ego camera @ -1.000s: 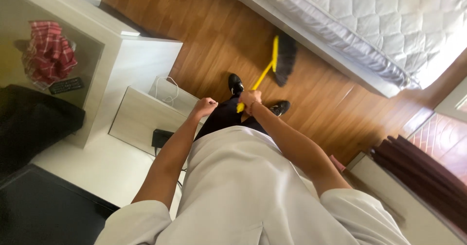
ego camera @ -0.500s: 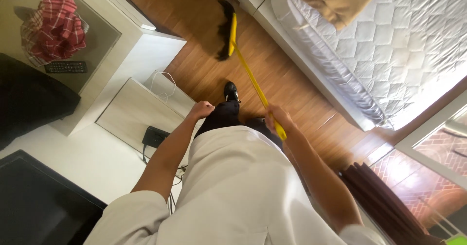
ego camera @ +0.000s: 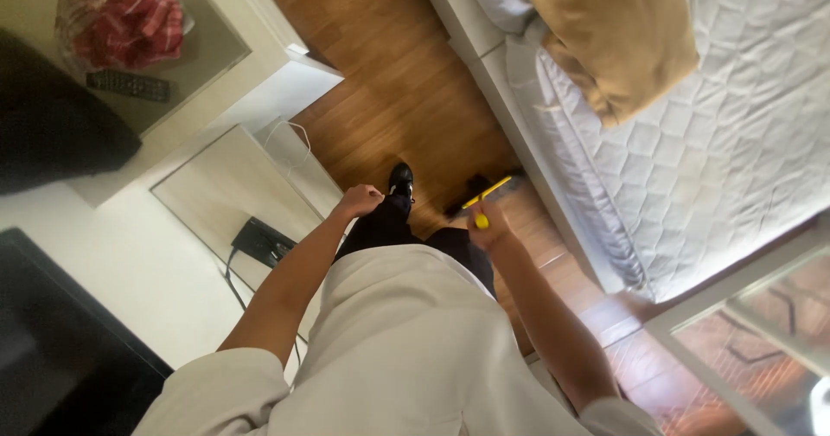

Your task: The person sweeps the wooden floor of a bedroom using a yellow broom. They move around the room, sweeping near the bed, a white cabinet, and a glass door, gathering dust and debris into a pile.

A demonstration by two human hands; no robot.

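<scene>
My right hand (ego camera: 489, 233) grips the top of a yellow broom handle (ego camera: 484, 195). The broom's dark head (ego camera: 474, 190) rests on the wooden floor (ego camera: 398, 81) close to the bed's edge, just right of my black shoe (ego camera: 400, 179). My left hand (ego camera: 359, 201) is curled into a loose fist in front of my hip and holds nothing. It hovers beside a low pale cabinet (ego camera: 233, 194).
A bed with a white quilted mattress (ego camera: 735, 133) and a tan pillow (ego camera: 614, 38) fills the right. A white desk (ego camera: 216, 38) at the left carries a red checked cloth (ego camera: 130, 16) and a remote (ego camera: 130, 86). A black power strip (ego camera: 264, 241) lies on the cabinet.
The broom swung back from the far floor near the desk toward my feet and the bed edge. My right hand slid up to the handle's end. The view tilted toward the bed.
</scene>
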